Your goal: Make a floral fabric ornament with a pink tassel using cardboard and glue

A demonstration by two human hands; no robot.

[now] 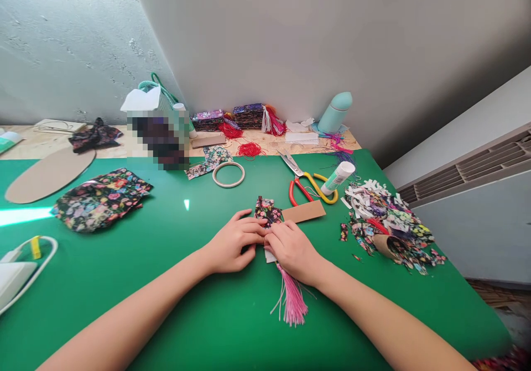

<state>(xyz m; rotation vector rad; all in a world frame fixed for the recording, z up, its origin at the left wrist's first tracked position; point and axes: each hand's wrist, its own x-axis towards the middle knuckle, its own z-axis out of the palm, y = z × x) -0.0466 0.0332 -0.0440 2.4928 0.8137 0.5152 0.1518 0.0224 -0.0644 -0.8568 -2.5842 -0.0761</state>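
A small strip of dark floral fabric lies on the green mat, with a pink tassel extending from its near end. My left hand rests at its left edge, fingers spread, fingertips touching the piece. Curled over the lower part is my right hand, its fingertips closed on the floral piece and hiding its middle. A bit of white backing shows beneath my right fingers. Just beyond that hand lies a brown cardboard strip.
Scissors, red-handled pliers and a glue stick lie behind my right hand. Fabric scraps are heaped at right. Tape ring, floral fabric and cardboard oval are farther left. A bottle stands behind.
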